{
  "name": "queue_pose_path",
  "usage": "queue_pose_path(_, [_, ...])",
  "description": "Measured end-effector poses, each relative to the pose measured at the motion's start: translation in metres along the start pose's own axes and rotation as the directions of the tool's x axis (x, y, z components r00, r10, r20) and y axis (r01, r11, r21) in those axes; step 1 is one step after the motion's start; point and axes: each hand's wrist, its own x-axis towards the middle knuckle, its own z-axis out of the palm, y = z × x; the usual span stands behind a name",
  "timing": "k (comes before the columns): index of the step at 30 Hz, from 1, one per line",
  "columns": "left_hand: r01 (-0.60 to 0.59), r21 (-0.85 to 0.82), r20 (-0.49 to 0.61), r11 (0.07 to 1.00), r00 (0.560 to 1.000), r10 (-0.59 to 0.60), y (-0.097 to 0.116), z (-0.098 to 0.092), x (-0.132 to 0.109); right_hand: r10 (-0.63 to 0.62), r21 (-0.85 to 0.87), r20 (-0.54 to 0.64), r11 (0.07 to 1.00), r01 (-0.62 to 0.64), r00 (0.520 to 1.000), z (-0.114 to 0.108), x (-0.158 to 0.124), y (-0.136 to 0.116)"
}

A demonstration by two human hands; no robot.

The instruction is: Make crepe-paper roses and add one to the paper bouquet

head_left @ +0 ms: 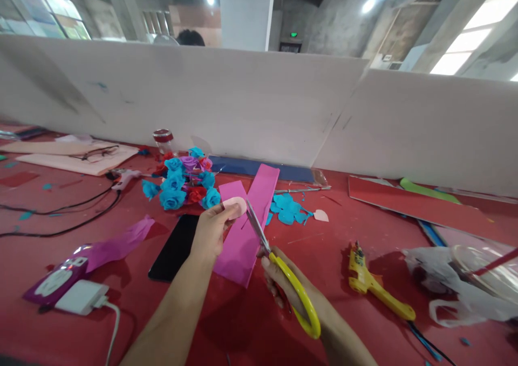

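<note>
My left hand (210, 228) pinches a magenta paper piece (232, 189) together with a pale pink rounded petal piece (238, 204). In my right hand (279, 274) are scissors with yellow handles (297, 290), their blades pointing up and left, the tips close by the pale pink piece's right edge. Whether the blades touch the paper I cannot tell. Beneath both hands lies a long folded magenta paper strip (246, 242). Blue paper petals (288, 208) are piled just beyond it, with one loose pale pink petal (321, 215) at their right.
Blue, purple and red paper flowers (174, 181) stand left of centre, near a lidded jar (163, 141). A black phone (172, 250) lies by my left forearm. A yellow glue gun (376, 287) and plastic bag (453, 285) are at right; a charger (81, 297) sits at left.
</note>
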Motion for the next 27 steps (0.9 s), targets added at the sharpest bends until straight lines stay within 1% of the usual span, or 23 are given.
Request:
queue_pose_path(3, [0.042, -0.01, 0.065, 0.999, 0.997, -0.041, -0.002, 0.004, -0.004, -0.003, -0.026, -0.033, 1.0, 0.002, 0.999, 0.0, -0.004, -0.007])
queue_pose_path(6, [0.064, -0.007, 0.106, 0.998, 0.992, -0.063, -0.002, 0.009, -0.009, -0.014, -0.028, -0.063, 1.0, 0.012, 0.998, 0.0, -0.006, -0.012])
queue_pose_path(11, [0.123, -0.045, 0.103, 0.991, 0.988, -0.118, -0.001, 0.014, -0.016, -0.083, -0.032, -0.091, 0.996, 0.081, 0.992, -0.002, -0.006, -0.015])
queue_pose_path(14, [0.139, -0.057, 0.092, 0.989, 0.987, -0.133, 0.0, 0.016, -0.018, -0.085, -0.007, -0.088, 0.996, 0.085, 0.992, -0.001, -0.004, -0.011])
queue_pose_path(20, [0.182, -0.09, 0.107, 0.979, 0.979, -0.173, -0.002, 0.016, -0.019, -0.084, 0.028, -0.143, 0.996, 0.089, 0.986, -0.002, 0.0, -0.003])
queue_pose_path(25, [0.17, -0.073, 0.112, 0.983, 0.98, -0.162, -0.001, 0.014, -0.017, -0.102, -0.018, -0.076, 0.995, 0.101, 0.992, -0.007, -0.001, -0.004])
queue_pose_path(27, [0.163, -0.064, 0.117, 0.985, 0.981, -0.155, 0.0, 0.014, -0.017, -0.111, -0.026, -0.074, 0.994, 0.11, 0.991, -0.007, -0.001, -0.002])
